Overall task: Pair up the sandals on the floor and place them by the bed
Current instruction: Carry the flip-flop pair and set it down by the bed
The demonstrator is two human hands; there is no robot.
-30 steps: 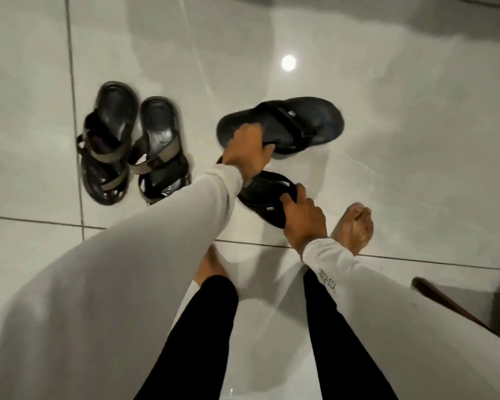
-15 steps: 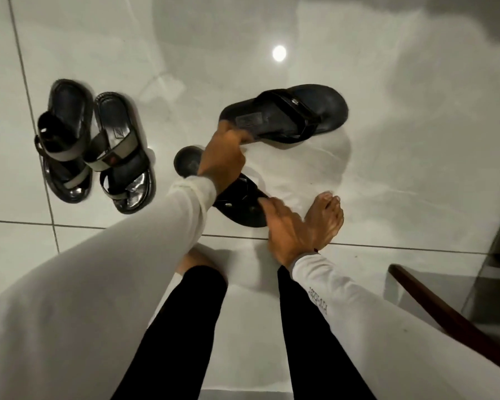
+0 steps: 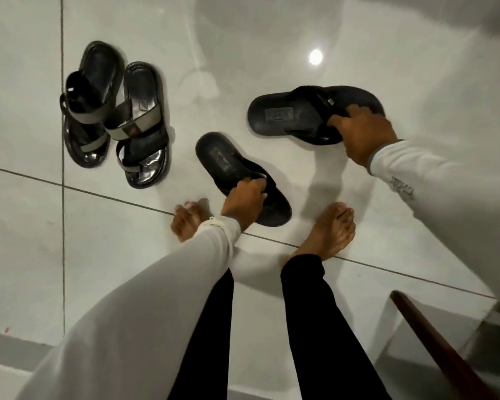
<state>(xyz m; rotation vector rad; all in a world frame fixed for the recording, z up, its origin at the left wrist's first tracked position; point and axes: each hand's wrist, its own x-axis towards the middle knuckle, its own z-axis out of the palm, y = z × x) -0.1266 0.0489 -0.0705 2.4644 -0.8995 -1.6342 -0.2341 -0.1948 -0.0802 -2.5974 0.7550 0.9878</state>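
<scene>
Two black flip-flops lie apart on the white tiled floor. The near flip-flop [image 3: 228,166] sits between my feet and points away to the left; my left hand [image 3: 244,197] grips its strap. The far flip-flop [image 3: 289,116] lies sideways to the right; my right hand [image 3: 361,134] grips its strap at the toe end. A pair of black sandals with grey straps stands side by side at the left: the left sandal [image 3: 88,111] and the right sandal [image 3: 145,131], touching each other.
My bare feet [image 3: 334,229] stand on the tile just behind the near flip-flop. A dark red wooden edge [image 3: 433,342], a piece of furniture, juts in at the lower right. A ceiling light reflects off the floor [image 3: 315,57].
My left hand has moved from the far flip-flop to the near one. My right hand has left the near flip-flop and taken the far one. The view has shifted left.
</scene>
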